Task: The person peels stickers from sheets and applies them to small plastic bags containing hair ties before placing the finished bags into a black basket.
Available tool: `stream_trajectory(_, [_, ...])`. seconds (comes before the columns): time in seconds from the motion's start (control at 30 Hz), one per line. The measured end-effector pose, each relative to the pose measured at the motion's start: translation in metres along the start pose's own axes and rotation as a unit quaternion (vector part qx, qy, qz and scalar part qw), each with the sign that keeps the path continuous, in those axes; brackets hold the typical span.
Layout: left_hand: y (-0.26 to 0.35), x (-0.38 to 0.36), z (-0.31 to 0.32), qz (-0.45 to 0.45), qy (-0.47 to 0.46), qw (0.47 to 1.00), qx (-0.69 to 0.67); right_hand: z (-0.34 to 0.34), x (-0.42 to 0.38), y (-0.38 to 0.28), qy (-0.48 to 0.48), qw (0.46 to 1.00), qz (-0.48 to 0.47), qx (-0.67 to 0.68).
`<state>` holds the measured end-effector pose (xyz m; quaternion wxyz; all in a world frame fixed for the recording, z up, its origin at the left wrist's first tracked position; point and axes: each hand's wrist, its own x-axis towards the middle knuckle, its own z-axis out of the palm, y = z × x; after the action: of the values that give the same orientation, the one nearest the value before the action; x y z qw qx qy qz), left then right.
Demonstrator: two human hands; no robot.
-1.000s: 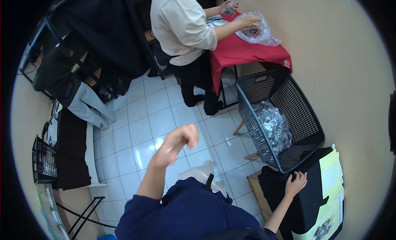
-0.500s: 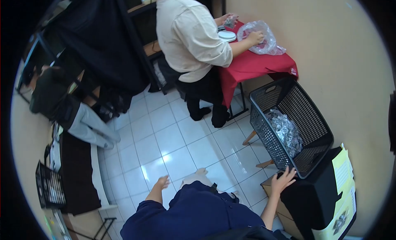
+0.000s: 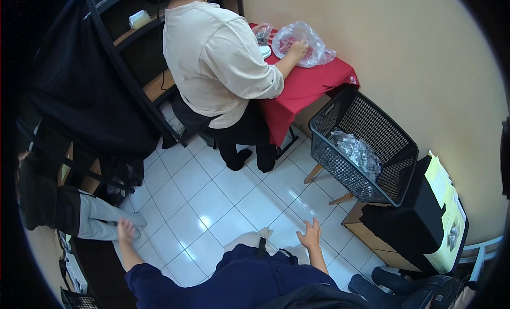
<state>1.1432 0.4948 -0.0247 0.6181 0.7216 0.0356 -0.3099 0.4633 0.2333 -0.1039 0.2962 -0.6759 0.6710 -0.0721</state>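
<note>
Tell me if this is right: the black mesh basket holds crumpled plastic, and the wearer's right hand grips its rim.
The grip is wrong: in the head view the right hand is in the air, apart from the black mesh basket, which does hold crumpled plastic.

Packets (image 3: 357,154) lie in the basket (image 3: 342,168). Beyond the basket stands a table (image 3: 316,87) with a plastic bag (image 3: 297,32) on it, and a co-worker (image 3: 215,59) stands at the basket's far left. Well left of the basket is a shelf (image 3: 158,87). To the basket's near right, papers (image 3: 436,181) lie on a cloth (image 3: 409,224). The right hand (image 3: 310,235) is before the basket, to its left, apart from it
</note>
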Motion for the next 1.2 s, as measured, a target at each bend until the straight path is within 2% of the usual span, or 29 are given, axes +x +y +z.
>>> stream_trajectory(0.07, [0.045, -0.009, -0.002, 0.01, 0.049, 0.997, -0.061, 0.005, -0.002, 0.007, 0.011, 1.0, 0.007, 0.021])
stream_trajectory(0.13, [0.068, -0.017, -0.002, 0.058, 0.084, 0.983, -0.154, 0.008, -0.004, 0.016, 0.017, 0.999, 0.009, 0.039])
stream_trajectory(0.17, [0.075, -0.032, -0.002, 0.052, 0.091, 0.983, -0.153, 0.007, -0.013, 0.023, 0.005, 0.998, 0.027, 0.049])
stream_trajectory(0.23, [0.082, -0.056, 0.012, 0.084, 0.058, 0.962, -0.254, 0.004, -0.018, 0.042, -0.006, 0.998, 0.039, 0.056])
stream_trajectory(0.27, [0.083, -0.06, 0.012, 0.05, 0.083, 0.956, -0.278, 0.005, -0.02, 0.055, 0.003, 0.997, 0.043, 0.065])
stream_trajectory(0.53, [0.088, -0.073, 0.024, 0.077, 0.128, 0.911, -0.384, 0.003, -0.044, 0.086, 0.028, 0.987, 0.134, 0.09])
stream_trajectory(0.63, [0.105, -0.058, 0.027, 0.103, 0.108, 0.889, -0.432, 0.012, -0.044, 0.077, 0.026, 0.983, 0.144, 0.108])
stream_trajectory(0.7, [0.12, -0.045, 0.021, 0.13, 0.09, 0.857, -0.491, 0.023, -0.042, 0.07, 0.035, 0.985, 0.135, 0.097])
stream_trajectory(0.83, [0.166, -0.016, 0.006, 0.169, 0.087, 0.832, -0.521, 0.058, -0.034, 0.046, 0.042, 0.987, 0.129, 0.08])
stream_trajectory(0.9, [0.199, 0.001, -0.006, 0.208, 0.058, 0.809, -0.547, 0.072, -0.028, 0.017, 0.02, 0.977, 0.157, 0.146])
stream_trajectory(1.07, [0.247, 0.025, -0.035, 0.253, 0.082, 0.806, -0.529, 0.125, -0.006, -0.002, 0.022, 0.978, 0.153, 0.144])
stream_trajectory(1.13, [0.261, 0.029, -0.038, 0.252, 0.083, 0.805, -0.531, 0.15, 0.0, -0.001, 0.057, 0.956, 0.208, 0.198])
stream_trajectory(1.2, [0.267, 0.03, -0.042, 0.254, 0.078, 0.8, -0.538, 0.159, -0.002, -0.012, 0.067, 0.949, 0.214, 0.223])
